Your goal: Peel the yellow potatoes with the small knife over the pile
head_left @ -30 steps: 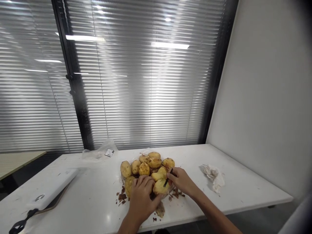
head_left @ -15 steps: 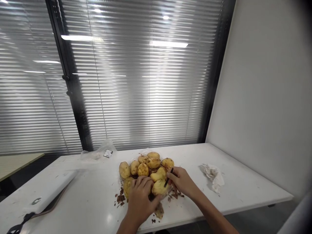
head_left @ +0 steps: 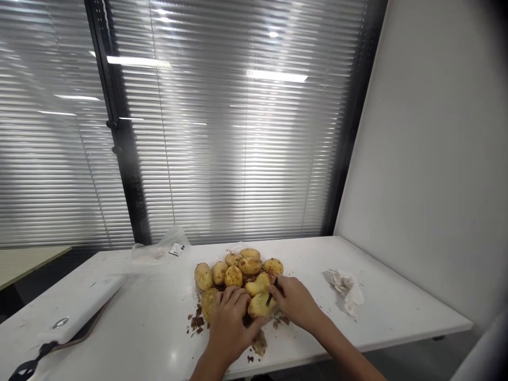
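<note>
A pale, peeled potato [head_left: 259, 307] is at the front of a heap on the table. My left hand [head_left: 230, 320] is curled against its left side, thumb along the near edge. In my closed right hand [head_left: 291, 299] is a slim black tool, apparently a peeler [head_left: 271, 295]; its tip meets the potato's upper right side. Its working edge is too small to make out. Right behind lies another pale potato [head_left: 260, 284]. A yellow-brown potato [head_left: 208, 302] lies just left of my left hand, partly hidden by it.
More potatoes [head_left: 233, 276] are heaped behind on clear plastic, with brown peelings [head_left: 197, 321] scattered around. Crumpled tissue [head_left: 345, 288] lies to the right. At the left are a white board [head_left: 85, 307], black-handled scissors [head_left: 29, 368] and a labelled plastic bag [head_left: 159, 251].
My right hand has shifted slightly down with the peeler, across the potato's right side. My left hand keeps its place on the potato. The camera view has moved a little.
</note>
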Tool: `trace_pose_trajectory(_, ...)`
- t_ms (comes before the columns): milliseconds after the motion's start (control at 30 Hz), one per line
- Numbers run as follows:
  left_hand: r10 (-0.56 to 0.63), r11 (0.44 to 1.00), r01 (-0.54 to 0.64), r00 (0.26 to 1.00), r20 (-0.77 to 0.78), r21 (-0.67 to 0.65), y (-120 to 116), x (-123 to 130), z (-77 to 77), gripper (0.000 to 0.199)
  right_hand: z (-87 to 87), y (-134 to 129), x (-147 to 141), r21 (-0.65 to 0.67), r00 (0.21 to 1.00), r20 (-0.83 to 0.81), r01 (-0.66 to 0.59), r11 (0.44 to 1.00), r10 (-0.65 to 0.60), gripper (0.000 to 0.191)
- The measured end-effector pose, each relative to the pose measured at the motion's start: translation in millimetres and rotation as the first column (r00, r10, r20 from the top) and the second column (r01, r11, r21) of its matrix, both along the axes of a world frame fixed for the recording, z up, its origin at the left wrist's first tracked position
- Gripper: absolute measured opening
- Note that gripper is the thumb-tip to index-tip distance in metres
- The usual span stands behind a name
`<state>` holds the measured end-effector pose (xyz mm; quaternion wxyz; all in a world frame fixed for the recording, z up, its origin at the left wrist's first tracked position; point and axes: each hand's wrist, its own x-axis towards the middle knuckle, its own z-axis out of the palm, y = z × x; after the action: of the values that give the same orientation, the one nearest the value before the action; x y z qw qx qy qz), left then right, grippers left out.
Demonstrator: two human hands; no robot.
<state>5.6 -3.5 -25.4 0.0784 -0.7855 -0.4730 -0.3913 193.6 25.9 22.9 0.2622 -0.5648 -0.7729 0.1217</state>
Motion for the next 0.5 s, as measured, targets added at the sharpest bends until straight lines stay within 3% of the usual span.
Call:
trace_pose_trajectory(133, -0.009, 1.0, 0.009, 1.0, 0.009, 0.008, -1, 0, 1.1, 0.029, 3.1, -2, 1, 0.028, 1.0, 0.012, -0.002, 1.0, 0.001, 0.019)
trace_pose_trajectory(300, -0.013, 1.0, 0.013, 1.0, -0.003, 0.005, -2, -1, 3.7, 0.027, 4.2, -3, 9, -0.069, 0.974, -0.174, -0.158, 0.985, 0.144, 0.02)
trace_pose_trajectory(500, -0.01, 1.0, 0.01, 0.999, 0.032, -0.009, -2, 0, 3.4, 0.027, 2.4, -4, 16, -0.057, 0.987, -0.113, -0.121, 0.991, 0.114, 0.017)
